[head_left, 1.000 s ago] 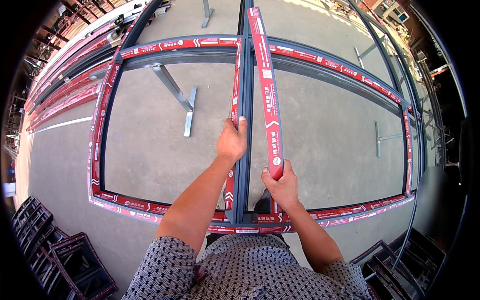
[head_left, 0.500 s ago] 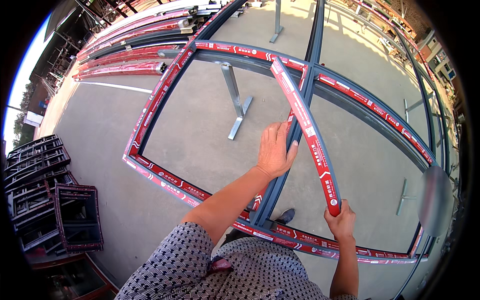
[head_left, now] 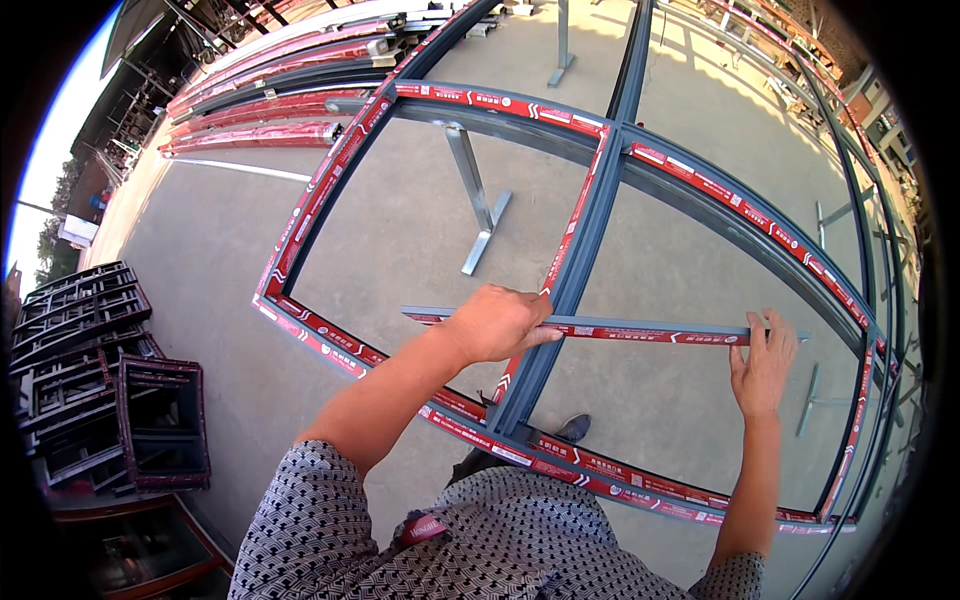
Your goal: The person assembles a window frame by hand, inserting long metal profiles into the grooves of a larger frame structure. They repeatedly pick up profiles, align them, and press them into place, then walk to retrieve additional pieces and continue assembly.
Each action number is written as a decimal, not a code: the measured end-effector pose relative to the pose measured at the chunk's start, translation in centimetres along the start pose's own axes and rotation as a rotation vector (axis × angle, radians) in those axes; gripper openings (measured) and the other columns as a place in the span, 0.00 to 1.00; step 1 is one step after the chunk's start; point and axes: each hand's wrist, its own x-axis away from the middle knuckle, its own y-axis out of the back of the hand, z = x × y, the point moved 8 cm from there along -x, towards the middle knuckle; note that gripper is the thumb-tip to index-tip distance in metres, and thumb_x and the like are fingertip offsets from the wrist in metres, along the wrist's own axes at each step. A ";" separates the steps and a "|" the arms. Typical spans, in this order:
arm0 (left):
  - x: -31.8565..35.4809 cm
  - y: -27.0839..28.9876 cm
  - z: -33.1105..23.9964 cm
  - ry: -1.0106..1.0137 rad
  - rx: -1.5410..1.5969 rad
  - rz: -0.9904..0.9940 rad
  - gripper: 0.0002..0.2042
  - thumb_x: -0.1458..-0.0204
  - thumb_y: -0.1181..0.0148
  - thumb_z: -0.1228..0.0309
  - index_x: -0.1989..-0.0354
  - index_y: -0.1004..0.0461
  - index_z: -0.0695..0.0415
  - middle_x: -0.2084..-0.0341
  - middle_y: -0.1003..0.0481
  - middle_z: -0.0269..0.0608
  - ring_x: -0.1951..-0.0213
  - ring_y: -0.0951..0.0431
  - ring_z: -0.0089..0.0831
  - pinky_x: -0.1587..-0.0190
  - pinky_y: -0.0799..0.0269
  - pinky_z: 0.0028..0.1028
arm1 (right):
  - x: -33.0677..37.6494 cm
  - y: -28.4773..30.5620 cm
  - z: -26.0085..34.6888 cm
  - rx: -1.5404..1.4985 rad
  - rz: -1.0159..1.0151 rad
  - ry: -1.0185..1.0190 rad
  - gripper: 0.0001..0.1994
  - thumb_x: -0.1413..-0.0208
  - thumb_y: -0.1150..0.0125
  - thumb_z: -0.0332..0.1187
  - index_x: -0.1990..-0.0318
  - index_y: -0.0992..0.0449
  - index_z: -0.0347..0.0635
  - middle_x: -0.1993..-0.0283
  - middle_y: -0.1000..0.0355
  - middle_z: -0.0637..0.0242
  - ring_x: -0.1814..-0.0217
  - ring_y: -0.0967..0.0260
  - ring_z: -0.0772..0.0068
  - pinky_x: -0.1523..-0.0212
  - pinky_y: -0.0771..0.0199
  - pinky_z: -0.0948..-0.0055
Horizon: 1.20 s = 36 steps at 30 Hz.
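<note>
A long grey metal strip (head_left: pixel 640 332) with red protective film lies almost crosswise in front of me, over the middle bar (head_left: pixel 548 350) of a large grey window frame (head_left: pixel 322 188). My left hand (head_left: pixel 498 322) is closed round the strip left of its middle, thumb along the near side. Close to the strip's right end, my right hand (head_left: pixel 764 362) grips it, fingers over the top and thumb at the near side. Red film also covers much of the window frame. Part of the strip is hidden behind my left hand.
A metal stand (head_left: pixel 478 225) shows through the left opening, and another (head_left: pixel 808 400) through the right one. Several dark frames (head_left: pixel 80 340) are piled at the left. Long wrapped profiles (head_left: pixel 270 110) lie stacked at the far left. My shoe (head_left: pixel 573 428) shows below the frame.
The strip has swung from a steep slant to nearly crosswise and turned to show a narrower side. My right hand moved up and right with it; my left hand, earlier spread, now holds it.
</note>
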 end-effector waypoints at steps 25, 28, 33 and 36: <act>4.0 -6.4 -2.1 0.251 0.541 -0.481 0.26 0.36 0.37 0.68 0.34 0.32 0.72 0.40 0.30 0.66 0.36 0.30 0.60 0.32 0.32 0.47 | -1.2 -14.0 23.3 -1.462 0.299 -0.688 0.30 0.29 0.45 0.52 0.38 0.34 0.28 0.50 0.20 0.39 0.47 0.19 0.41 0.42 0.23 0.51; 5.0 -8.1 -0.2 0.392 0.559 -0.516 0.28 0.30 0.42 0.63 0.30 0.34 0.72 0.35 0.32 0.68 0.31 0.33 0.59 0.25 0.41 0.48 | -0.7 -14.9 24.2 -1.476 0.351 -0.676 0.31 0.29 0.45 0.52 0.36 0.35 0.29 0.51 0.19 0.40 0.47 0.19 0.42 0.42 0.23 0.51; 5.1 -10.8 1.3 0.462 0.568 -0.418 0.30 0.26 0.47 0.59 0.28 0.36 0.75 0.33 0.33 0.68 0.32 0.30 0.59 0.29 0.35 0.45 | -0.7 -16.0 24.9 -1.457 0.318 -0.665 0.30 0.30 0.45 0.51 0.38 0.36 0.27 0.55 0.19 0.39 0.52 0.18 0.39 0.46 0.22 0.50; 4.8 -11.5 1.2 0.456 0.628 -0.396 0.30 0.26 0.48 0.58 0.28 0.37 0.75 0.32 0.34 0.68 0.33 0.30 0.59 0.29 0.33 0.44 | -0.9 -17.0 24.8 -1.423 0.328 -0.652 0.29 0.30 0.44 0.50 0.41 0.35 0.26 0.57 0.19 0.38 0.54 0.17 0.39 0.48 0.21 0.49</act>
